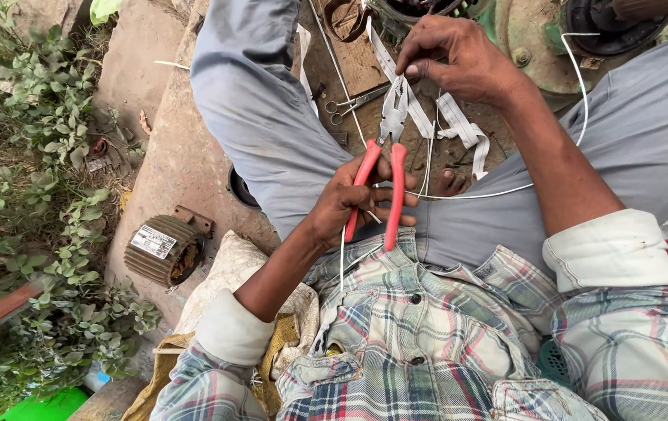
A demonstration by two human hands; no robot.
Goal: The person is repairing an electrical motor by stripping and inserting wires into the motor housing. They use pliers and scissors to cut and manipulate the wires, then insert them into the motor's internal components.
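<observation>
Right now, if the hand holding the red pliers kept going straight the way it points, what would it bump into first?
The left hand points the red-handled pliers up toward the right hand. Their tips would probably reach the fingertips pinching the white strap first; depth is hard to judge from above.

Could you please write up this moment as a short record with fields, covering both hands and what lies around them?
Setting: outdoors, person seated by a concrete ledge with green plants beside it
Left hand: grips the red handles of the pliers
Right hand: pinches a thin white wire at the pliers' tip
Pliers: metal head points away from the body, handles spread apart
Wire: loops out past the right forearm and back across the lap
Nearby: scissors on the ground, white strap, small ribbed motor
</observation>
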